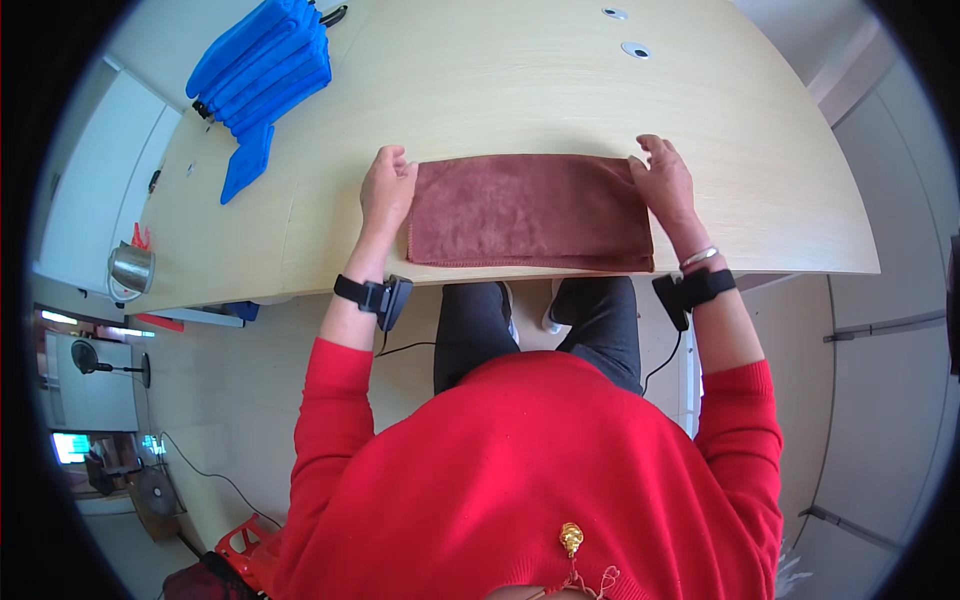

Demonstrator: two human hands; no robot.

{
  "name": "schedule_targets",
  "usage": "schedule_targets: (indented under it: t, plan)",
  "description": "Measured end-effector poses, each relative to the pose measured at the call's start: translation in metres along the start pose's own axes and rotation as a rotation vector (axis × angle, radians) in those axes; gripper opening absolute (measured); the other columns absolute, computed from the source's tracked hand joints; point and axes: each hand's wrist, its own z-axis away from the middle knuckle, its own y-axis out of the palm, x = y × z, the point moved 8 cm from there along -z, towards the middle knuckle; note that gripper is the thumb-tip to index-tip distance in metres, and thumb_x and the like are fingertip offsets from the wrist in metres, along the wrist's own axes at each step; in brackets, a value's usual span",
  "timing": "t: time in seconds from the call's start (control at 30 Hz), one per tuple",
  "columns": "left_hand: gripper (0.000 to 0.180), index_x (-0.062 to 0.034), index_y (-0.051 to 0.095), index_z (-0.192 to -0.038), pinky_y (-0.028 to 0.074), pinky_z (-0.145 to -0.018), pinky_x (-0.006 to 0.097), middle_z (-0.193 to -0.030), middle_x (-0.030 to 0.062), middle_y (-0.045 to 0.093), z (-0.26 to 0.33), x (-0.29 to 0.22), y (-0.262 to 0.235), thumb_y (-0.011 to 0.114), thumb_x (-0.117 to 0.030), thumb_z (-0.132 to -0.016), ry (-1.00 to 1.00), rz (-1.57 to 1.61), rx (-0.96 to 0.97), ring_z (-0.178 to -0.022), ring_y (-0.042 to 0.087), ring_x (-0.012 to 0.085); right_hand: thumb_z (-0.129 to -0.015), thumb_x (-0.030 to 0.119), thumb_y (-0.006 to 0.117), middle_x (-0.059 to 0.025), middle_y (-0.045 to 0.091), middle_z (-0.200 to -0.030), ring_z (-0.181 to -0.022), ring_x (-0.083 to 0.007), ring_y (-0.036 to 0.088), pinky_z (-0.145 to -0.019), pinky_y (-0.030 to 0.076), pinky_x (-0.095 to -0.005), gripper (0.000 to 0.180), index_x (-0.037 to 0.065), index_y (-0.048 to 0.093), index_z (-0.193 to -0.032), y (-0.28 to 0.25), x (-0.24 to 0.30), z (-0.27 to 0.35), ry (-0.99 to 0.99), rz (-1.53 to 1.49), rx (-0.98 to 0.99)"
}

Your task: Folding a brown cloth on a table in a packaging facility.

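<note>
A reddish-brown towel point(530, 212), folded into a long rectangle, lies flat on the table near its front edge. At its upper left corner is my left hand point(388, 190), with bent fingers held apart from the thumb and the thumb touching the cloth's edge. My right hand point(664, 184) is at the upper right corner in much the same pose, its thumb against the towel and a gap between thumb and fingers. Neither hand lifts the cloth. Stitching shows along the towel's lower and left edges.
A stack of folded blue cloths point(270, 70) stands at the far left of the pale wooden table point(480, 80), with one blue piece point(247, 163) hanging from it. Two googly eyes point(636, 49) lie at the back right. A metal pot point(131, 270) is near the left edge.
</note>
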Motion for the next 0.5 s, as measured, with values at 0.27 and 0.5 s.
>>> schedule_targets:
  t: [0.27,0.5]
  plan:
    - [0.044,-0.0075,0.054,-0.130,0.038,-0.106,0.046,-0.135,0.0148,0.053,0.079,-0.086,0.059,0.063,-0.022,-0.089,0.671,-0.228,0.073,-0.127,0.048,0.0327,-0.092,0.037,0.057,-0.0158,0.052,-0.138,-0.131,-0.0327,0.045,-0.110,0.034,-0.0455,0.056,0.006,0.049,-0.138,0.080,0.135,0.062,-0.494,0.143,0.106]
    - [0.055,-0.0191,0.040,-0.147,0.017,-0.116,0.056,-0.157,0.0098,0.030,0.073,-0.036,0.050,0.046,-0.042,-0.098,0.390,-0.483,0.213,-0.145,0.025,0.0301,-0.096,0.049,0.046,-0.0108,0.040,-0.151,-0.142,-0.0294,0.031,-0.116,0.023,-0.0475,0.062,0.010,0.043,-0.145,0.078,0.080,0.068,-0.362,0.358,0.136]
